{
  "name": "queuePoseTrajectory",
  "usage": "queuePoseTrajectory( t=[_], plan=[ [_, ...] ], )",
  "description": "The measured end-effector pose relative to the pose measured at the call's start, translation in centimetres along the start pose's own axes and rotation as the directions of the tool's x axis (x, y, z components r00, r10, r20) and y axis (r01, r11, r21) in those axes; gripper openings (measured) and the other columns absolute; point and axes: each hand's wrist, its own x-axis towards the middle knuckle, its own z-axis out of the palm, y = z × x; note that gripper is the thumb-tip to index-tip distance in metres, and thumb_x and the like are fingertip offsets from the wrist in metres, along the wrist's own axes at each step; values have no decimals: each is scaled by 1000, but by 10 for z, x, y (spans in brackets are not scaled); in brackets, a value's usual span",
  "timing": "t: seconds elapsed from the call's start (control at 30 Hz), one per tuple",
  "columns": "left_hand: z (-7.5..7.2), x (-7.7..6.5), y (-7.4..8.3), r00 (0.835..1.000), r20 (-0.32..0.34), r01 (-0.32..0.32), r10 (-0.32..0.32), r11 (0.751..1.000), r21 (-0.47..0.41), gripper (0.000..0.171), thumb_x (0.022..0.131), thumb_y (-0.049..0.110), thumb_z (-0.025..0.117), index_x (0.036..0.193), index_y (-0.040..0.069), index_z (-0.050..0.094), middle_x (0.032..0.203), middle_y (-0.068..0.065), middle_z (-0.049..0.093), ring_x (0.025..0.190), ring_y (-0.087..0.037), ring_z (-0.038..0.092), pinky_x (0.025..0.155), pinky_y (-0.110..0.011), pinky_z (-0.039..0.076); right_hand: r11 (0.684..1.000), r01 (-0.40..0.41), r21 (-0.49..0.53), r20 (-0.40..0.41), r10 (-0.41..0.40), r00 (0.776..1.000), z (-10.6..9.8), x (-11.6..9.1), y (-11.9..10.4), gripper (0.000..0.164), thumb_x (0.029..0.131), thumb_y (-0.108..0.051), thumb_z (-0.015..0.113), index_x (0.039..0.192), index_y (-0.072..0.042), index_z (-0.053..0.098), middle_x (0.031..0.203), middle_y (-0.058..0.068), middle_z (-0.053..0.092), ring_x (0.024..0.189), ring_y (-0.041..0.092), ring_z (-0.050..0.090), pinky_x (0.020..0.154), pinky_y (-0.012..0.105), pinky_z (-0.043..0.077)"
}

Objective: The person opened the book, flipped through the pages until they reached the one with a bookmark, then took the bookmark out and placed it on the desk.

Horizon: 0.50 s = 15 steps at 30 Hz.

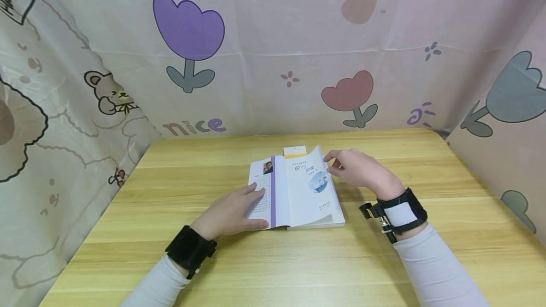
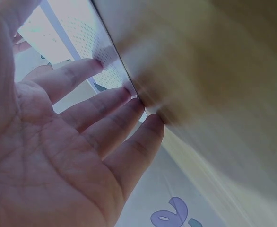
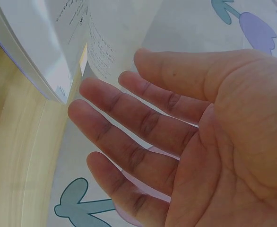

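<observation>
An open book (image 1: 304,203) lies near the middle of the wooden table. Its left side bears a small portrait photo, lines of print and a purple stripe; on the right is a title page (image 1: 310,207) with a round blue picture. My left hand (image 1: 232,210) rests on the left side, fingers spread, fingertips (image 2: 152,120) along the outer edge in the left wrist view. Beside the raised outer edge of the title page is my right hand (image 1: 360,167), its thumb and index tips at that edge, visibly apart. Loosely bent fingers (image 3: 115,101) show in the right wrist view.
A white card with a yellow stripe (image 1: 295,152) pokes out behind the book's top edge. Printed cloth (image 1: 264,94) hangs along the back and both sides of the table (image 1: 187,174). Black straps (image 1: 403,210) circle both wrists.
</observation>
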Motion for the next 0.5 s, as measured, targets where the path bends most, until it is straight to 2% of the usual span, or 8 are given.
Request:
queuePoseTrajectory(
  t=[0.5],
  plan=[
    [0,-1,-2,1000,6,-6,7,1000,-6,83,81,63,62,147,15,44,149,-14,36,132,-32,37,99,-49,39,999,25,28,-1,-25,1000,0,-1,2,34,89,-5,63,122,-6,62,93,3,67,80,16,61,68,31,50]
  ],
)
